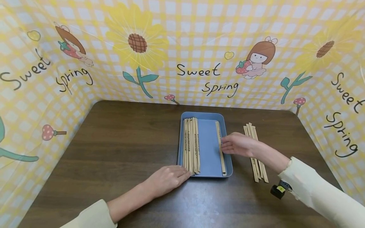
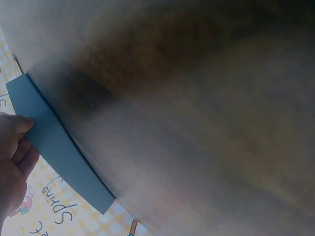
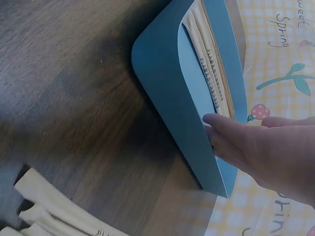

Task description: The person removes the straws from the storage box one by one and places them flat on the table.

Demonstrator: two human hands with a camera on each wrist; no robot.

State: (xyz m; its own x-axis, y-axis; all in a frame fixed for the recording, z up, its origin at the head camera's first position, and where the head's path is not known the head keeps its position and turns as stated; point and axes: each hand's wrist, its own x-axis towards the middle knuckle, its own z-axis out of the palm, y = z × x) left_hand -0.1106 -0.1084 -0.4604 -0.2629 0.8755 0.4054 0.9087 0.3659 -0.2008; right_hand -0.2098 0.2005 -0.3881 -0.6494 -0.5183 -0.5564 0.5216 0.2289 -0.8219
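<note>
A shallow blue tray (image 1: 207, 147) lies on the table. My left hand (image 1: 168, 179) holds its near left corner; in the left wrist view the thumb lies on the outer wall and the fingers are past the rim. Several paper-wrapped straws (image 1: 191, 145) lie side by side along the tray's left side. One wrapped straw (image 1: 222, 163) lies along the right side, slightly slanted. My right hand (image 1: 238, 144) reaches over the right rim, fairly straight fingertips at that straw's middle. In the right wrist view these fingertips dip inside the tray, partly hidden by its wall.
Several more wrapped straws (image 1: 259, 164) lie fanned on the brown wooden table (image 1: 125, 136), right of the tray and partly under my right forearm. A yellow checked cloth (image 1: 194, 38) with printed flowers stands around the back and sides. A small black device (image 1: 278, 191) hangs at my right sleeve.
</note>
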